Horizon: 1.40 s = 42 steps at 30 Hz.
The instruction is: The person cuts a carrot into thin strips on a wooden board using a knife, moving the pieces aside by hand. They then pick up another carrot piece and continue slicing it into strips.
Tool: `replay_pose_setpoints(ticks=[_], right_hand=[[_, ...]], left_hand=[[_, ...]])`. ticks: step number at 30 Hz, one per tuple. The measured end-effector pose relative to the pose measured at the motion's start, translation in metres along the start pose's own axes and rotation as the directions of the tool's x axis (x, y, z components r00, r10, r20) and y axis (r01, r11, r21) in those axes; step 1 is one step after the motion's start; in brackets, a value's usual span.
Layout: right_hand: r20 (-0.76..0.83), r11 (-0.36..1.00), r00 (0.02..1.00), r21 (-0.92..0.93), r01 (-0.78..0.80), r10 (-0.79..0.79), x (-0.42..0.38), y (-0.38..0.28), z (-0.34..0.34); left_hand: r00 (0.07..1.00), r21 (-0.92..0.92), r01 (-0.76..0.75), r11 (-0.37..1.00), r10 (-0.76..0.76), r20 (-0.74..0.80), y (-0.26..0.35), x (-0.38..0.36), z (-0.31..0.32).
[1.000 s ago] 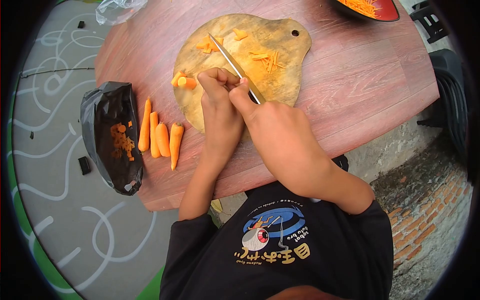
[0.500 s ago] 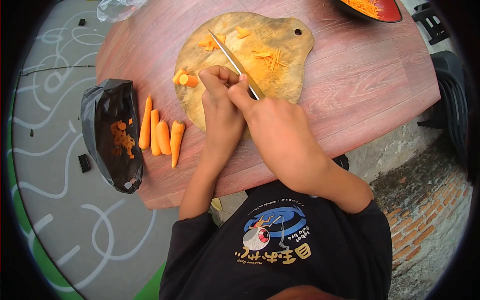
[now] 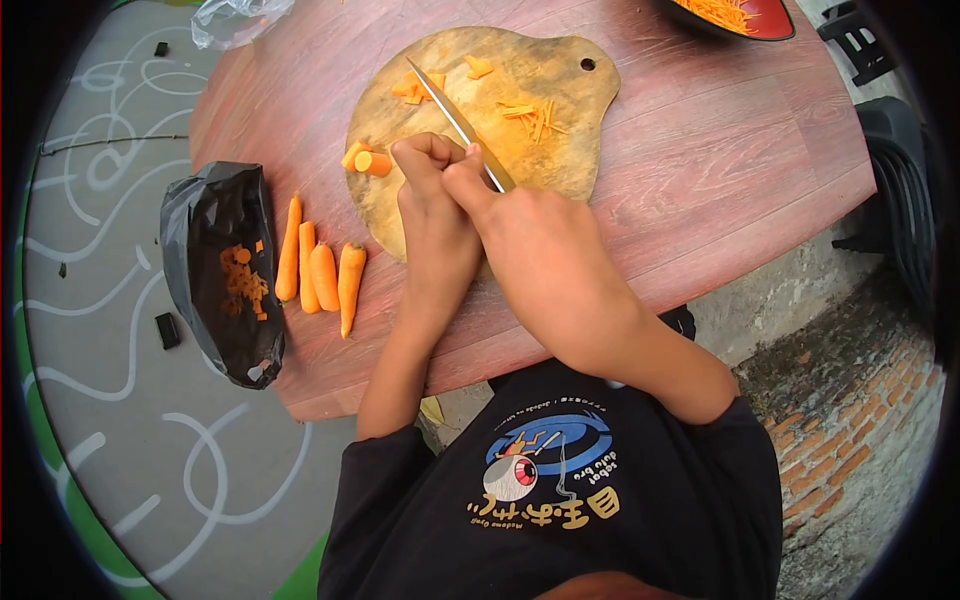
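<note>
My right hand point(image 3: 545, 245) grips a kitchen knife point(image 3: 460, 122), its blade slanting up and left over a round wooden cutting board point(image 3: 582, 125). Against it, my left hand point(image 3: 432, 205) is closed with curled fingers at the board's near side; whatever it holds is hidden. Two thick carrot chunks point(image 3: 373, 163) lie left of my left hand. Beyond the blade tip are thin carrot slices point(image 3: 412, 90), with another flat slice point(image 3: 479, 67) to their right. A small heap of carrot sticks point(image 3: 540, 120) sits right of the blade.
Several whole carrots point(image 3: 323, 277) lie on the reddish wooden table point(image 3: 720, 170), left of my forearms. Beside them, an open black plastic bag point(image 3: 205, 205) contains carrot scraps. A bowl point(image 3: 775, 25) of shredded carrot stands far right, and a clear plastic bag point(image 3: 235, 25) far left.
The whole view has shifted slightly. Both hands keep nearly the same pose around the knife, and the carrot pieces lie as before.
</note>
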State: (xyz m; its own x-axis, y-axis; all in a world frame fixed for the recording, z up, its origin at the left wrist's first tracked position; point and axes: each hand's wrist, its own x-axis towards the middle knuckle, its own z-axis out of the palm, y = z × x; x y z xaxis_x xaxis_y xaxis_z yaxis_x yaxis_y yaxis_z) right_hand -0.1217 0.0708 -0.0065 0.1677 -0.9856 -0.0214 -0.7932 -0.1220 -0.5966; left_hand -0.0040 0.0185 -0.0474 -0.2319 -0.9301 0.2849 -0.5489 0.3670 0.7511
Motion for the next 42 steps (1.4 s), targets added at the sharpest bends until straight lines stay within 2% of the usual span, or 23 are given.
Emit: replay_pose_setpoints(ticks=[1,5,7,11,17,20,25,35,37,42], right_hand=[[-0.015,1.000,1.000,0.000,0.001,-0.001,0.002,-0.001,0.002],[-0.036,0.999,0.999,-0.052,0.017,-0.019,-0.002,-0.002,-0.001],[-0.019,0.995,1.000,-0.102,0.006,-0.008,-0.011,-0.006,-0.006],[0.007,0.996,1.000,-0.086,-0.007,0.007,-0.015,-0.008,-0.008],[0.008,0.999,1.000,-0.040,0.000,0.000,0.001,-0.004,0.005],[-0.041,0.995,0.999,-0.100,0.008,-0.012,0.003,-0.006,0.003],[-0.019,0.999,1.000,-0.051,0.002,-0.003,-0.012,-0.010,-0.009],[0.049,0.999,0.999,-0.033,-0.022,0.023,-0.004,-0.008,-0.004],[-0.014,0.999,1.000,-0.036,0.000,-0.001,0.007,-0.005,0.005],[-0.036,0.994,0.999,-0.112,0.005,-0.009,0.007,-0.008,0.002]], left_hand=[[0.999,0.048,-0.053,0.997,0.053,-0.006,0.000,0.000,-0.001],[0.997,0.014,-0.064,0.998,0.064,-0.033,-0.004,0.002,0.000],[1.000,-0.068,0.031,0.997,-0.030,0.009,-0.001,0.002,-0.001],[0.999,-0.079,0.030,0.996,-0.029,0.018,0.001,0.000,-0.001],[1.000,-0.042,-0.009,0.999,0.009,-0.010,-0.003,0.000,-0.001],[0.994,0.045,-0.107,0.993,0.108,-0.032,-0.003,0.003,-0.002],[1.000,-0.042,0.004,0.999,-0.003,0.011,-0.002,0.001,-0.004],[1.000,-0.062,0.010,0.998,-0.010,0.010,-0.001,0.001,-0.003],[0.999,0.046,-0.044,0.998,0.044,-0.013,-0.001,0.001,-0.004],[0.998,0.035,-0.040,0.999,0.041,-0.038,-0.003,0.001,-0.004]])
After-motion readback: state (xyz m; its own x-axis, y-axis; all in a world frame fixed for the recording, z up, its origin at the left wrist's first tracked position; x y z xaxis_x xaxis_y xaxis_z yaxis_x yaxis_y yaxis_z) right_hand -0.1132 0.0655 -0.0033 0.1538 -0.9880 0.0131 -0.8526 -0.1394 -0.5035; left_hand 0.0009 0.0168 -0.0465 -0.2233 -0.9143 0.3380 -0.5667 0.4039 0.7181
